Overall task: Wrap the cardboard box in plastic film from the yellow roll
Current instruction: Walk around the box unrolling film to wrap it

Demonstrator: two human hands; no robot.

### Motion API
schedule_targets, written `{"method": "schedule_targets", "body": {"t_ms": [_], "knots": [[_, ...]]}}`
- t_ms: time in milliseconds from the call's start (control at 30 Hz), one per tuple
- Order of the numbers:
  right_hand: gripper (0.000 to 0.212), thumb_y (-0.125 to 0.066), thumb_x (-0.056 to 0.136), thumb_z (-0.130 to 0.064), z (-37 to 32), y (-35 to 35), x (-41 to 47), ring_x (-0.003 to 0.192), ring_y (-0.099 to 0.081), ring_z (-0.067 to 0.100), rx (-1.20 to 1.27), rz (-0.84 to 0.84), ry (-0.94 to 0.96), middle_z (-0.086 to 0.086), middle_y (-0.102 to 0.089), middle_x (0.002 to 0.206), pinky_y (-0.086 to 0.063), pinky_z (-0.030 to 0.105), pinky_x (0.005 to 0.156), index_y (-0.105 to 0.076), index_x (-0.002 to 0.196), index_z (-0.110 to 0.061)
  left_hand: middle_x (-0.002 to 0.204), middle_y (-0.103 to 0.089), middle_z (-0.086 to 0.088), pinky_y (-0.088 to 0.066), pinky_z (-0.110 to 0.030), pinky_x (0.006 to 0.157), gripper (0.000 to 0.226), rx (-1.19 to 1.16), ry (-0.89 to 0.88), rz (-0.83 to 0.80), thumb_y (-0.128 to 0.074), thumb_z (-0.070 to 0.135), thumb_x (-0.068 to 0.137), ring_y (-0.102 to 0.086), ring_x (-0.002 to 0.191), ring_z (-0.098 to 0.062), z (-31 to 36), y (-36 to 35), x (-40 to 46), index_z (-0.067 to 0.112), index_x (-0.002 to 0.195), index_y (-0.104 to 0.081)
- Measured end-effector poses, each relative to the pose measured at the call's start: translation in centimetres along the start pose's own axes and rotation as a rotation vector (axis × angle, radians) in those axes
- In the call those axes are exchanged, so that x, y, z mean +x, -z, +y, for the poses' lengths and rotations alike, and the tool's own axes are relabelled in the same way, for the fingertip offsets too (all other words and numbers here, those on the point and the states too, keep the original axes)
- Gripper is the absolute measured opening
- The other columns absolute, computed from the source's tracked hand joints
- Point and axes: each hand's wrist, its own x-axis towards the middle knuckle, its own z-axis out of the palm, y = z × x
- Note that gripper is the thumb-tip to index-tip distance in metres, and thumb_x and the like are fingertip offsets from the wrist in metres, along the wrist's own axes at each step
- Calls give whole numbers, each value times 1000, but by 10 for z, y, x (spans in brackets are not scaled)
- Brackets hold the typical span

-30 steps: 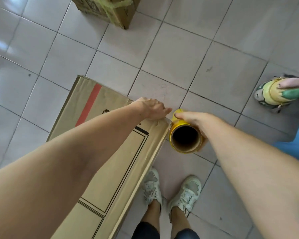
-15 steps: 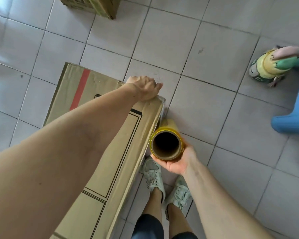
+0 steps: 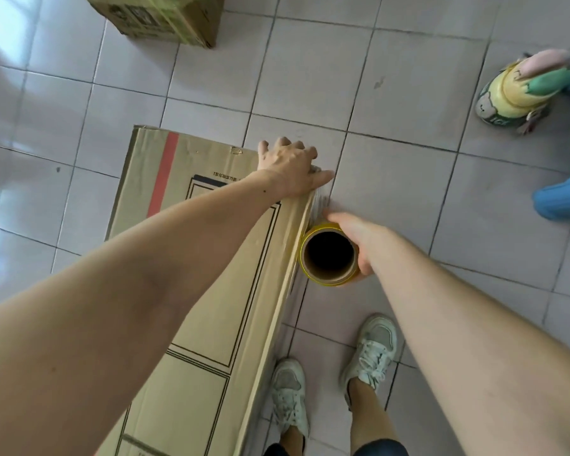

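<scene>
A tall brown cardboard box (image 3: 191, 311) with a red stripe and black line frames stands on the tiled floor in front of me. My left hand (image 3: 290, 166) presses flat on its far right top corner, pinning clear film there. The yellow roll (image 3: 329, 255), seen end-on with its dark hollow core, stands upright against the box's right edge. My right hand (image 3: 359, 238) grips the roll from the right side. A thin strip of clear film (image 3: 320, 205) stretches from the roll up to the corner under my left hand.
A second cardboard box (image 3: 165, 18) sits on the floor at the top. A plush toy (image 3: 520, 90) and a blue plastic stool (image 3: 566, 189) lie at the right. My two feet in white sneakers (image 3: 372, 353) stand beside the box's right side.
My right hand has shifted from under the roll to its right side, and the roll sits tight against the box edge. My left hand stays on the corner. The camera has tilted.
</scene>
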Motion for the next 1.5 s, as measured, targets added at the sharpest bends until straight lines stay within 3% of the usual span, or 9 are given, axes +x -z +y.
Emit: {"method": "schedule_targets", "body": {"t_ms": [400, 533, 633, 767, 867, 1033, 1300, 1400, 1500], "knots": [[43, -49, 98, -39, 165, -53, 24, 102, -65, 46, 1198, -303, -187, 25, -69, 110, -53, 60, 81, -61, 121, -5, 141, -50, -4, -22, -57, 107, 58, -4, -1, -6, -35, 66, 94, -31, 135, -31, 0, 2, 0, 29, 129, -61], [34, -38, 101, -29, 152, -43, 23, 107, -60, 44, 854, -92, -82, 21, -62, 122, -47, 63, 92, -54, 126, -11, 145, -46, -8, -24, -52, 105, 64, -27, 13, 108, -35, 65, 95, -32, 136, -33, 3, -6, -9, 23, 142, -48], [38, -35, 99, -16, 124, -26, 21, 106, -62, 40, 342, 216, 153, 17, -60, 124, -53, 61, 87, -50, 133, -15, 165, -14, -9, -3, -57, 118, 79, -48, -11, 178, -34, 62, 98, -9, 151, -32, 12, -23, -28, 14, 158, -16], [29, -45, 94, -29, 97, -20, 8, 98, -67, 42, 63, 157, 159, 22, -66, 105, -55, 60, 86, -57, 101, -4, 164, 26, -6, 15, -56, 119, 87, -25, -110, 215, -38, 52, 100, 26, 150, -26, 13, -62, -71, 16, 158, 16], [63, -52, 93, -56, 91, -28, -4, 115, -54, 50, 85, 26, 105, 23, -50, 133, -48, 66, 92, -42, 137, -11, 164, 26, -7, 13, -56, 119, 82, -28, -104, 232, -33, 53, 101, 25, 150, -25, 6, -82, -90, 18, 158, 14], [63, -70, 79, -56, 136, -40, 4, 103, -61, 43, 396, -123, 26, 19, -61, 110, -51, 60, 92, -52, 120, -12, 163, 27, -7, 14, -55, 119, 79, -14, -92, 212, -29, 51, 102, 26, 149, -24, 8, -84, -93, 19, 158, 16], [59, -61, 89, -48, 258, -87, 35, 106, -63, 48, 1222, -446, -174, 28, -67, 115, -48, 60, 98, -53, 126, -3, 162, 30, -9, 14, -51, 120, 82, 95, -62, 180, -33, 42, 101, 28, 149, -26, 11, -74, -96, 15, 157, 20], [49, -56, 94, -43, 264, -85, 34, 107, -62, 52, 1161, -443, -153, 28, -62, 124, -44, 64, 100, -51, 129, -9, 162, 29, -11, 11, -48, 122, 77, 432, -203, 251, -30, 36, 102, 26, 149, -26, 17, -74, -104, 12, 157, 20], [30, -42, 101, -28, 242, -69, 29, 119, -54, 47, 844, -152, -12, 16, -53, 129, -39, 69, 101, -47, 128, -17, 166, 18, -7, 10, -50, 122, 66, 826, -467, 96, -16, 45, 105, 19, 151, -25, 30, -88, -120, 18, 159, 10]]}}
